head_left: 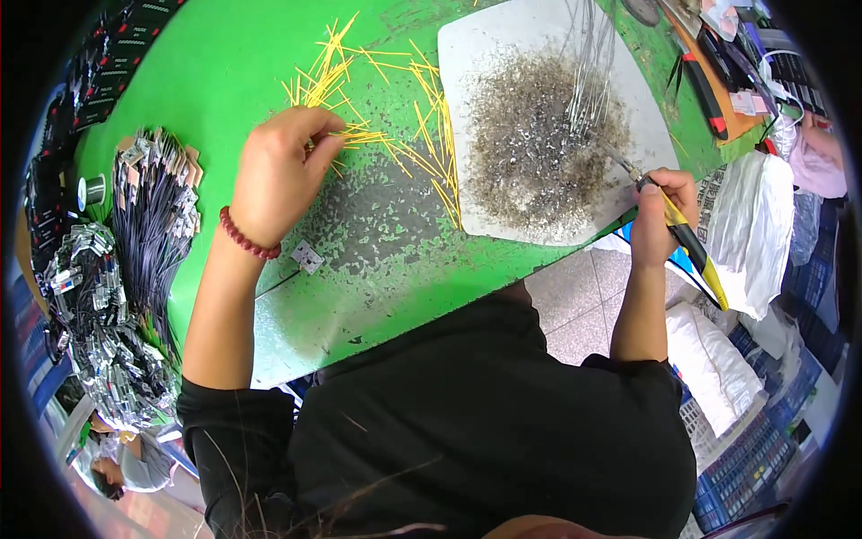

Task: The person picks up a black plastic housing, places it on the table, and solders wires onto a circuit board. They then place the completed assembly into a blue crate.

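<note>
My left hand (285, 160), a red bead bracelet at its wrist, is closed in a pinch over the table. Thin yellow wires (364, 137) lie at its fingertips; whether one is gripped I cannot make out. My right hand (663, 216) holds a soldering iron (690, 242) by its yellow and black handle. The iron's tip points at the scorched, solder-spattered middle of a pale board (467, 54). Close to that tip are the silvery ends of a bunch of thin wires (585, 103). More yellow wires (328, 76) are scattered beyond my left hand.
On the worn green table (224, 54) lies a small metal plate (307, 257). Bundled black cables (148, 216) and silver connectors (99, 305) crowd the left, beside a solder spool (91, 192). Red-black pliers (703, 94) lie far right. White bags (741, 225) sit beside the right edge.
</note>
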A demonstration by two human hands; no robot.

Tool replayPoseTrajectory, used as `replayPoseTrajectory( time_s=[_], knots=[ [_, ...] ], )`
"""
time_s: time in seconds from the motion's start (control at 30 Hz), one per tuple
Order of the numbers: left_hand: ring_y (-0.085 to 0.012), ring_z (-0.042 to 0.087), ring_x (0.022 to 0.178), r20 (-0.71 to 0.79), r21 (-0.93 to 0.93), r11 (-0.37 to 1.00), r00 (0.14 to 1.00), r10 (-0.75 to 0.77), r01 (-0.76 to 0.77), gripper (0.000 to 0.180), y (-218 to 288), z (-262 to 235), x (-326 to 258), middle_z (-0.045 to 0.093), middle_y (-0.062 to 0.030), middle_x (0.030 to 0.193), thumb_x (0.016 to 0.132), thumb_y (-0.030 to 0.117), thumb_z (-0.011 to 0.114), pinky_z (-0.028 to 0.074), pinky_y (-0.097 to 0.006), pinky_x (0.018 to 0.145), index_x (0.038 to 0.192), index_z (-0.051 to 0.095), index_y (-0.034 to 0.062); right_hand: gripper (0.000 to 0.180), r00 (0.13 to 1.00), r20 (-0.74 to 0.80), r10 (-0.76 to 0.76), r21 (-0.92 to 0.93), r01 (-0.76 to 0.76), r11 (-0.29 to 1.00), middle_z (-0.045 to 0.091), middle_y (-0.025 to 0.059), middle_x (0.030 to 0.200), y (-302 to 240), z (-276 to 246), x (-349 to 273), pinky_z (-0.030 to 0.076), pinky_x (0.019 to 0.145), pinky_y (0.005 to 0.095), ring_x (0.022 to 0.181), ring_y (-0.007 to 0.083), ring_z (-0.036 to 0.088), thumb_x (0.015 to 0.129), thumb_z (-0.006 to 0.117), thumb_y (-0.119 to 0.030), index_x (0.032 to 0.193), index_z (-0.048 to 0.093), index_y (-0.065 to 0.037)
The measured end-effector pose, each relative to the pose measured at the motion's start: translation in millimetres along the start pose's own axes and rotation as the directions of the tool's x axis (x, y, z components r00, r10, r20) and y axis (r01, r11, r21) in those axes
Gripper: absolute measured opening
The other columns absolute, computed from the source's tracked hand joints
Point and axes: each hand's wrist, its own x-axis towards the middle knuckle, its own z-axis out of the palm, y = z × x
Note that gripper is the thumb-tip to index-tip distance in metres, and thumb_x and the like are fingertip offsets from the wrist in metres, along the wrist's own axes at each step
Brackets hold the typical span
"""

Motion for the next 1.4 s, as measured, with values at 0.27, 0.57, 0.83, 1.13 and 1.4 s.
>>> replayPoseTrajectory(
  time_s=[0.27,0.57,0.83,1.13,1.4],
  knots=[
    [-0.0287,0.062,0.070,-0.073,0.201,0.977,0.996,-0.057,0.070,0.006,6,-2,-28,0.063,-0.0094,0.082,0.080,0.004,0.066,0.049,-0.037,0.062,0.085,0.064,0.0048,0.015,0.999,-0.044,0.012,0.065,-0.009,0.998,0.056,0.0012,0.078,1,6,-1,0.043,0.061,0.0202,0.064,0.0068,0.053,0.081,0.066,-0.006,0.091,0.056,-0.001],
    [-0.0284,0.063,0.070,-0.145,0.116,0.979,0.978,-0.153,0.170,0.006,0,-1,-45,0.064,-0.0092,0.078,0.080,0.012,0.066,0.049,-0.037,0.062,0.081,0.064,0.0061,0.008,0.996,-0.084,-0.040,0.103,0.048,0.994,0.053,0.0048,0.075,-6,9,-1,0.040,0.057,0.0207,0.060,0.0090,0.047,0.080,0.057,-0.001,0.088,0.055,-0.001],
    [-0.0271,0.062,0.066,-0.262,-0.006,0.960,0.926,-0.272,0.281,0.008,-8,-17,-89,0.064,-0.0095,0.075,0.079,0.012,0.068,0.049,-0.037,0.060,0.080,0.064,0.0046,0.022,0.964,0.207,-0.168,0.377,0.079,0.923,0.052,0.0089,0.076,-40,97,-28,0.040,0.051,0.0227,0.061,0.0125,0.048,0.082,0.065,-0.016,0.089,0.052,0.001],
    [-0.0242,0.058,0.077,-0.445,0.247,0.954,0.894,-0.044,0.170,0.008,-55,-27,-145,0.063,-0.0042,0.083,0.071,0.009,0.071,0.044,-0.036,0.071,0.076,0.065,0.0090,0.021,0.768,0.621,-0.158,0.402,-0.139,0.905,0.054,0.0052,0.082,-69,182,-72,0.033,0.060,0.0227,0.068,0.0082,0.043,0.083,0.068,-0.011,0.093,0.052,-0.002],
    [-0.0234,0.057,0.084,-0.425,0.151,0.971,0.899,-0.108,0.188,0.015,-9,-11,-180,0.063,-0.0044,0.085,0.068,0.003,0.071,0.039,-0.035,0.077,0.077,0.061,0.0087,0.020,0.773,0.614,-0.162,0.402,-0.128,0.907,0.052,0.0041,0.078,-72,192,-83,0.032,0.059,0.0228,0.067,0.0078,0.042,0.083,0.066,-0.012,0.092,0.051,-0.002]
  ],
)
